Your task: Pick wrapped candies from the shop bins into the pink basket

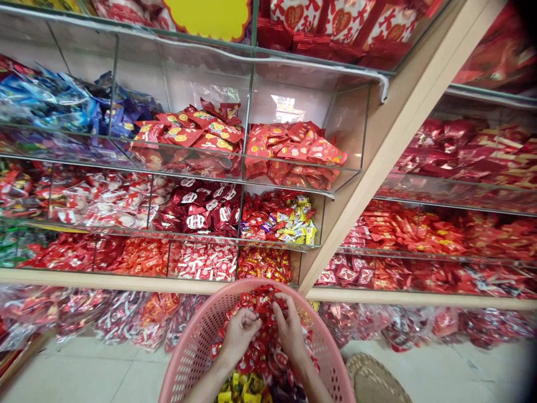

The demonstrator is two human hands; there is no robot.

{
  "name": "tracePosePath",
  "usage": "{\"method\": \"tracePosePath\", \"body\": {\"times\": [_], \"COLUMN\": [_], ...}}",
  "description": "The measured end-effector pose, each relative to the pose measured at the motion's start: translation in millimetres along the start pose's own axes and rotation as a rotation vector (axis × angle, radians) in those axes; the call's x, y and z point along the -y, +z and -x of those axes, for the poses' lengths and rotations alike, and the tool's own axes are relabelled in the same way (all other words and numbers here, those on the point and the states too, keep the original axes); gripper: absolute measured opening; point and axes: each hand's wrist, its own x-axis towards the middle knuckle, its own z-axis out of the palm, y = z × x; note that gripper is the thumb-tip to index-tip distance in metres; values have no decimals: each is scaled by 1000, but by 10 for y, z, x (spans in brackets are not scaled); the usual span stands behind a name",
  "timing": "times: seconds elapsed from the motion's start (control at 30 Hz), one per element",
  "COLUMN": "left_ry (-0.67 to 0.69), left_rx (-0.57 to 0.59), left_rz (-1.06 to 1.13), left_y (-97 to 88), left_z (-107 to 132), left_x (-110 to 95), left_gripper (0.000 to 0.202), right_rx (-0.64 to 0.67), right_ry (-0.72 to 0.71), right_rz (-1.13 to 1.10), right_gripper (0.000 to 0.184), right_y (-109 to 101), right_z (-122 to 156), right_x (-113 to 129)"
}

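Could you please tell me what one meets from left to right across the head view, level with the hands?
Bagged packets, the pink basket's left rim, left hand, right hand, the basket's right rim, more bagged packets.

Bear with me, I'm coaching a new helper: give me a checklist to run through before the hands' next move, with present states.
1. Both hands within the basket's rim: ok; the left hand and right hand are inside the pink basket.
2. Only one kind of packet in the basket: not ok; yellow packets lie near the red packets.
3. Left fingertips free of any packet: cannot tell; they are pinched together, and what lies between them is unclear.
4. Basket standing firmly: cannot tell; its base is out of view.
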Motion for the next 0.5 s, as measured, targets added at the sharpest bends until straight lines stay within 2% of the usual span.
{"method": "tracePosePath", "body": {"times": [0.23,0.4,0.5], "left_ry": [10,34,31], "left_rx": [13,28,18], "left_rz": [-20,-40,-61], "left_y": [2,3,2], "left_z": [2,11,8], "left_x": [15,-25,-30], "left_gripper": [37,34,31], "right_rx": [-6,-42,9], "right_ry": [18,-19,-29], "right_rz": [2,5,26], "right_gripper": [30,34,30], "right_y": [-27,-88,-85], "right_z": [-61,-129,-189], "right_x": [-40,-26,42]}}
